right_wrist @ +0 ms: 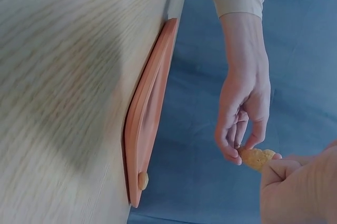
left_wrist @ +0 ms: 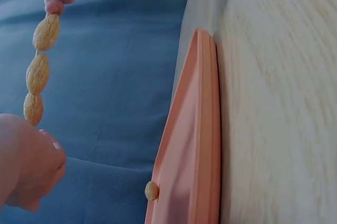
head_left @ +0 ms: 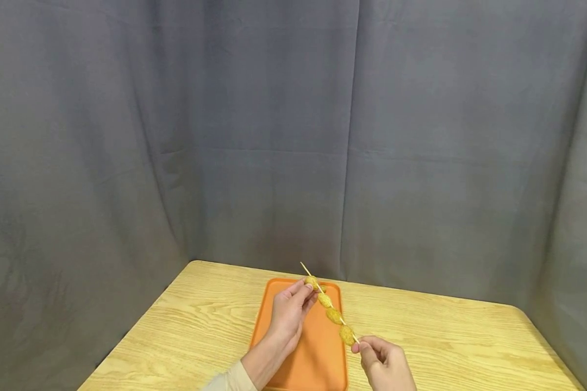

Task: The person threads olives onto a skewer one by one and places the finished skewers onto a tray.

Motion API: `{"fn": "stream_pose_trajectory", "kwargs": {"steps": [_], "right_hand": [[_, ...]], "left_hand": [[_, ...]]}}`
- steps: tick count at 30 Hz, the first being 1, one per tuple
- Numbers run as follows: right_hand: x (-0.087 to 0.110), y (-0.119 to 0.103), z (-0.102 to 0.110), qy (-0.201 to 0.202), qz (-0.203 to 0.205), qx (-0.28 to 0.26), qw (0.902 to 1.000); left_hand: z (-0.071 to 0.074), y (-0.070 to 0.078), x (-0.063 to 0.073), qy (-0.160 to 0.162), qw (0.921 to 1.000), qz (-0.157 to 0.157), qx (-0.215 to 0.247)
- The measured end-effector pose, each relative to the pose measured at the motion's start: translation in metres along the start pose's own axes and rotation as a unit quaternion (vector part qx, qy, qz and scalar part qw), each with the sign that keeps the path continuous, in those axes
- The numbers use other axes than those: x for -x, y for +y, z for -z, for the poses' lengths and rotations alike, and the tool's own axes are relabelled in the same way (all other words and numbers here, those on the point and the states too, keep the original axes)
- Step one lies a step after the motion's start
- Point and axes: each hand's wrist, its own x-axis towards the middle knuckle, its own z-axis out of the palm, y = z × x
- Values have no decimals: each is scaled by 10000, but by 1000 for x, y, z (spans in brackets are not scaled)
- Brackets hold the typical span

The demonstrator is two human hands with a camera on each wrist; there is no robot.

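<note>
A thin wooden skewer (head_left: 305, 268) slants down from upper left to lower right, with several oval, golden-brown, rough-skinned pieces threaded along it, one being the lowest piece (head_left: 347, 335). Near the pointed far end, my left hand (head_left: 287, 317) pinches the top piece (head_left: 311, 282) between thumb and fingers. My right hand (head_left: 386, 364) pinches the skewer's lower end, just below the lowest piece. In the left wrist view the threaded pieces (left_wrist: 37, 74) hang between both hands. In the right wrist view the fingers of the left hand (right_wrist: 245, 100) hide part of the row.
An orange tray (head_left: 318, 353) lies on the wooden table (head_left: 435, 331) beneath the hands. One loose oval piece (left_wrist: 151, 191) sits at the tray's far end. Grey curtains (head_left: 274, 136) hang behind and on both sides of the table.
</note>
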Motion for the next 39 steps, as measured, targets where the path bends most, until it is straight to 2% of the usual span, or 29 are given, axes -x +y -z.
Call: {"fn": "stream_pose_trajectory", "kwargs": {"steps": [10,15,20,25,27,31,33,35,36,37,38,39], "right_hand": [[-1,1,-1,-66,-110,-54,9999],[-3,-1,2,-15,-73,-90,9999],[-8,-6,9,30,-210,-324,9993],[-9,-12,14,71,-471,-734,9962],[-9,-14,16,111,-517,-808,9953],[-9,-19,18,98,-543,-843,9949],[-7,-22,19,93,-537,-837,9950],[-6,-26,19,94,-521,-878,9947],[-5,-28,18,100,-512,-895,9946],[-5,-29,18,112,-501,-915,9945],[-4,-30,18,117,-488,-945,9943],[-4,-32,17,122,-480,-969,9941]], "left_hand": [[-3,-4,7,-29,10000,-35,44],[-2,-3,4,-125,9999,-19,-25],[6,0,-7,-670,9967,1,-457],[19,4,-26,-1301,9859,63,-1049],[21,6,-37,-1387,9827,91,-1224],[21,10,-55,-1250,9754,82,-1815],[19,11,-64,-1185,9665,-5,-2278],[18,10,-73,-1148,9478,-217,-2966],[18,9,-77,-1137,9330,-353,-3396],[18,6,-82,-1135,9139,-523,-3861],[19,3,-86,-1133,8897,-710,-4365],[19,-1,-91,-1141,8607,-899,-4880]]}}
